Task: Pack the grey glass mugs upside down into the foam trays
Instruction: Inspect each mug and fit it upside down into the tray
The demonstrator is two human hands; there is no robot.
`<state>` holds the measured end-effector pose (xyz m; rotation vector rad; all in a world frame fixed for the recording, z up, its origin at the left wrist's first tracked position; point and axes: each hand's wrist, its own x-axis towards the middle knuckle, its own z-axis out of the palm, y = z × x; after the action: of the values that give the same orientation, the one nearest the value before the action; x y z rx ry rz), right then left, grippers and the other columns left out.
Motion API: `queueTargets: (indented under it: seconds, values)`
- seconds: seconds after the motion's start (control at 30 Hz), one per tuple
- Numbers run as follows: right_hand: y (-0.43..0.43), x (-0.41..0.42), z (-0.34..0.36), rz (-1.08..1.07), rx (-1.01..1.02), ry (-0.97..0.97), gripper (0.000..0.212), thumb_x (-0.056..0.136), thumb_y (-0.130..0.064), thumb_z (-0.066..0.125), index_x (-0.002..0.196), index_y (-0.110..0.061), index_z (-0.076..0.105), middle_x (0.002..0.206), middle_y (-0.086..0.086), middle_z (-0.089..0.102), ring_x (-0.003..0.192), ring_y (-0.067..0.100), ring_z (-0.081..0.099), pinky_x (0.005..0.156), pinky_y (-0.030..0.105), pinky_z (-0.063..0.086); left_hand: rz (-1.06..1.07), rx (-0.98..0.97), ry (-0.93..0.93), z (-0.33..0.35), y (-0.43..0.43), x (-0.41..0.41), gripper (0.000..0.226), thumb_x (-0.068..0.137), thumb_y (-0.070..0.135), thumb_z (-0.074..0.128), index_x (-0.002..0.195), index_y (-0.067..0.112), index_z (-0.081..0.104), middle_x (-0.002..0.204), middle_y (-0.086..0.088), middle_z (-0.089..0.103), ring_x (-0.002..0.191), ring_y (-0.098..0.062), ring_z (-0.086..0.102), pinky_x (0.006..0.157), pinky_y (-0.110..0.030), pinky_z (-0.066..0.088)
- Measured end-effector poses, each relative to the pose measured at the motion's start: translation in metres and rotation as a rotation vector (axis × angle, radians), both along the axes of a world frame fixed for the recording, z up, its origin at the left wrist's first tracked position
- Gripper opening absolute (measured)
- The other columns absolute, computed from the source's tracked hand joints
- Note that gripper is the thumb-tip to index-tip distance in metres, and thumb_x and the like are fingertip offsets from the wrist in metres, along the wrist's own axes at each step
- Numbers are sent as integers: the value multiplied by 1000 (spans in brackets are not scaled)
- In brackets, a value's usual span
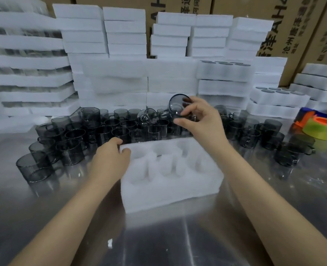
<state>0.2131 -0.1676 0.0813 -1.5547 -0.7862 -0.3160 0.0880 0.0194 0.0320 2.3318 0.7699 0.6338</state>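
A white foam tray [170,191] with several round pockets, none holding a mug, lies on the steel table in front of me. My left hand [110,160] grips its far left corner, thumb on top. My right hand [199,120] holds one grey glass mug [178,106] tilted in the air behind the tray, its base turned toward me. Several more grey mugs [72,143] stand upright in a wide row across the table behind the tray. One mug [146,117] lies on its side on top of them.
Stacks of white foam trays [109,79] fill the back, some packed with mugs [280,100] at the right. Cardboard boxes [285,25] stand behind them. A tape dispenser [318,125] with a yellow-green roll sits at the right edge. A foam scrap [110,243] lies near me.
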Motion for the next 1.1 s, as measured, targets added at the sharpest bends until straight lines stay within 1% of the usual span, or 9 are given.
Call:
queueTargets:
  seconds: [0.13,0.27,0.37,0.47,0.6,0.7,0.77,0.9,1.1]
  values:
    - [18,-27,-12,215,1,-27,78,70,12,75,123,-38,49,117,-11,55,116,4,55,84,26,55,-129,63,-257,4,-7,2,32,99,21,47,127,11,59,128,-4,60,114,-19,55,96,-30,41]
    - [20,-33,-23,180,-173,-258,59,71,6,78,125,-7,58,122,2,53,119,14,52,93,37,53,-472,-238,-287,7,-20,-1,51,90,55,54,134,29,49,127,19,57,119,5,49,93,-17,36]
    - [20,-37,-24,208,-160,-232,52,74,6,75,121,-8,59,124,2,52,119,11,51,91,30,53,-539,-179,-254,4,-24,-3,63,81,63,56,137,37,41,130,29,51,122,19,39,101,-19,33]
    - [20,-37,-27,220,-168,-243,50,75,2,77,121,-7,59,125,4,52,119,8,50,91,22,51,-516,-182,-299,4,-24,-4,53,89,47,56,138,35,40,133,25,52,127,13,40,108,-28,34]
    - [20,-38,-28,237,-162,-243,51,76,1,77,121,-11,58,126,2,52,119,7,50,92,17,48,-534,-181,-307,2,-24,-2,63,85,54,55,141,31,38,135,19,52,129,7,41,109,-28,34]
    - [20,-39,-28,293,-162,-126,54,74,-1,79,119,-19,55,124,2,53,114,12,56,93,25,51,-529,-250,-364,1,-23,0,47,87,36,65,128,33,42,127,20,55,120,13,46,106,-23,37]
    - [19,-39,-28,356,-162,-42,55,74,0,79,120,-17,54,122,0,56,110,11,58,91,28,53,-572,-341,-418,-1,-21,1,52,82,24,75,119,33,39,124,11,58,119,4,52,107,-28,40]
    - [17,-41,-29,420,-217,-57,56,75,2,78,121,-21,54,125,-1,56,114,8,58,91,28,53,-634,-381,-446,-3,-19,2,73,63,35,78,123,34,35,119,5,64,114,-9,60,102,-33,44]
    - [17,-42,-29,392,-209,-80,55,75,2,77,121,-20,55,123,-2,58,114,10,58,90,29,54,-601,-219,-315,0,-15,1,80,64,53,69,135,36,35,114,26,59,113,3,56,101,-30,44]
